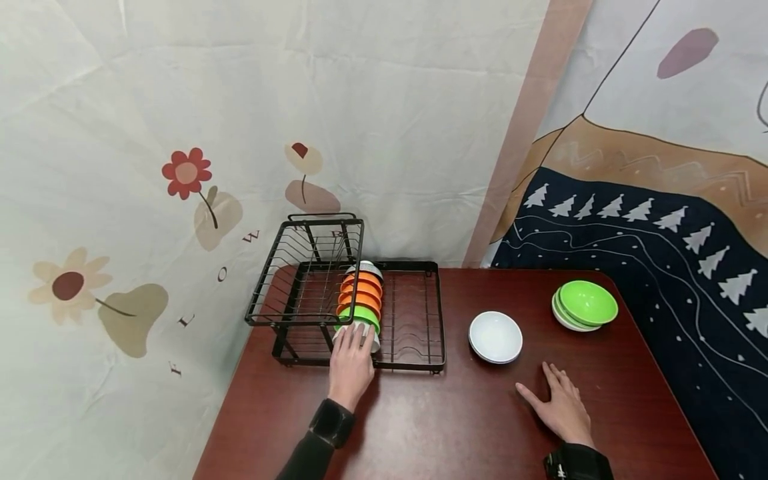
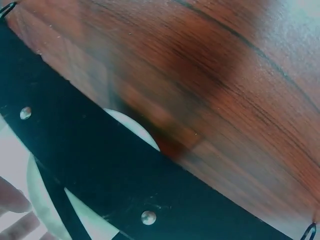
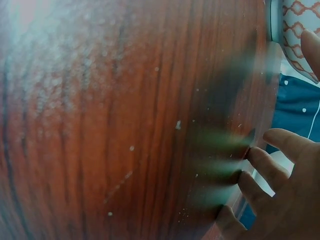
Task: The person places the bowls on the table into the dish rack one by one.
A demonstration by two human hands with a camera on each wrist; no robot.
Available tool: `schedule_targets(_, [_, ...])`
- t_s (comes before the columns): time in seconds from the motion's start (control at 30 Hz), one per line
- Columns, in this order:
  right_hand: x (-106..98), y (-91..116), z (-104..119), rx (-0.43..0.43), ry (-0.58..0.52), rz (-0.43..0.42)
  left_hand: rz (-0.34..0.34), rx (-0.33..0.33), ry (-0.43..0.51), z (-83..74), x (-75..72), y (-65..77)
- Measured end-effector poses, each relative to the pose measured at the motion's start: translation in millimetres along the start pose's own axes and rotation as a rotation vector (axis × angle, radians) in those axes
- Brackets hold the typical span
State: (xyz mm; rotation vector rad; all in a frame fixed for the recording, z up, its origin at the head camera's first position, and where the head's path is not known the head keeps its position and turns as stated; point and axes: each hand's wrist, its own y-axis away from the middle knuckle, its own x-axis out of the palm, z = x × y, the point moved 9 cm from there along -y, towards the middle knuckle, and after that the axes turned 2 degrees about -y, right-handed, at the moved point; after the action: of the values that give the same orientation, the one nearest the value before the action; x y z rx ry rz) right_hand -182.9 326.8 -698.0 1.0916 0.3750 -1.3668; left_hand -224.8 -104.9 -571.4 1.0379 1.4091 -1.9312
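My left hand [image 1: 351,365] reaches to the front of the dish rack [image 1: 410,366], its fingers lying against the frontmost white bowl [image 1: 376,345]. That bowl stands on edge; the fingers cover much of it. Behind it a green bowl [image 1: 367,316], several orange bowls [image 1: 369,288] and a pale bowl [image 1: 371,267] stand in a row. In the left wrist view, black rack bars hide most of the white bowl [image 2: 45,200] and the fingertips [image 2: 12,197] show at the corner. My right hand [image 1: 563,407] is low over the table, fingers spread, holding nothing.
A small stack of white bowls [image 1: 495,337] sits right of the rack. Further right, a green bowl [image 1: 588,302] rests on a pale bowl [image 1: 567,320] near the table's edge. The rack's raised upper basket [image 1: 300,323] overhangs its left side. A patterned cloth [image 1: 420,133] hangs behind the table.
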Motion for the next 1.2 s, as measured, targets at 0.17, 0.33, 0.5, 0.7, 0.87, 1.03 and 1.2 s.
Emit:
schedule_targets(0.17, [0.3,-1.4,-1.3,0.006,0.0,0.009,-0.092,0.011,0.127,3.7,-15.2,6.3])
schedule_targets(0.33, [1.2,-1.2,-1.8,0.003,-0.003,0.009,-0.247,0.04,0.248,7.4,-31.1,27.4])
schedule_targets(0.5, [1.3,-1.2,-1.8,0.005,-0.003,0.004,-0.249,0.043,0.29,13.5,-27.9,62.3])
schedule_targets(0.7, [0.5,-0.3,-1.4,0.005,0.002,-0.001,0.047,-0.004,0.299,21.4,-3.4,96.8])
schedule_targets(0.87, [0.3,0.6,0.1,-0.003,-0.008,-0.004,0.339,-0.05,0.301,23.5,22.8,118.6])
schedule_targets(1.03, [1.7,1.0,2.3,-0.017,-0.009,-0.011,0.468,-0.075,0.286,25.1,35.1,132.2])
schedule_targets(1.2, [0.6,1.9,3.0,-0.016,-0.009,-0.018,0.505,-0.092,0.306,25.0,38.4,135.4])
